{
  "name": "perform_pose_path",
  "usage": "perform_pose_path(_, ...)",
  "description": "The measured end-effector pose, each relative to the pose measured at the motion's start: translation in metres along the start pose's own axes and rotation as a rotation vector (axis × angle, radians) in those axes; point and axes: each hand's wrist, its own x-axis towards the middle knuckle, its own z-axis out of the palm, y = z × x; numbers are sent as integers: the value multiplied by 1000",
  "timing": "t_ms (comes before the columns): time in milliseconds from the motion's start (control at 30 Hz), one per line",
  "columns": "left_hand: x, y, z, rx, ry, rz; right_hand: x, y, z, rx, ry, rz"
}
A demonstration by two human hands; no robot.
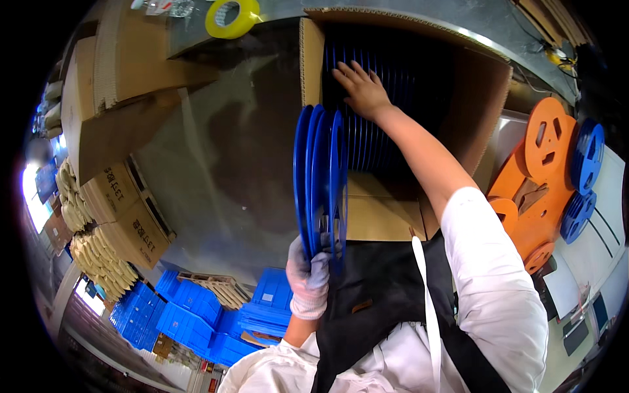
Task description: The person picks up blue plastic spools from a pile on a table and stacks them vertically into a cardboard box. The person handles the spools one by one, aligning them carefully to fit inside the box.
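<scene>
My left hand [308, 278], in a pale glove, is closed around the lower edge of several blue reels [319, 177] held upright side by side. They stand just in front of and left of an open cardboard box [488, 108]. Inside the box a row of dark blue discs [373, 144] stands on edge, packed close together. My bare right hand [362, 90] reaches over the box with its fingers spread, at the tops of the discs. Whether its fingertips touch them I cannot tell.
A roll of yellow tape [232, 18] lies at the far left. Orange reel parts [540, 164] and smaller blue reels [588, 157] are at the right. Cardboard boxes [124, 209] stand at the left, and blue plastic crates [190, 308] are stacked at the lower left.
</scene>
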Motion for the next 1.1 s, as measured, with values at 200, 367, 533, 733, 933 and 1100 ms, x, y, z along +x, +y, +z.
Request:
perform_pose_path(200, 18, -10, 16, 141, 203, 209, 24, 16, 14, -352, -184, -115)
perform_pose_path(367, 60, 0, 37, 520, 258, 526, 7, 47, 19, -339, -195, -83)
perform_pose_path(533, 105, 11, 73, 617, 305, 539, 4, 50, 25, -282, -134, -104)
perform_pose_path(733, 144, -12, 97, 822, 395, 681, 2, 53, 23, -294, -163, -86)
perform_pose_path(933, 167, -28, 104, 916, 434, 720, 3, 57, 25, -213, -140, -92)
perform_pose_path(1100, 178, -30, 100, 963, 371, 828, 4, 56, 29, -260, -121, -90)
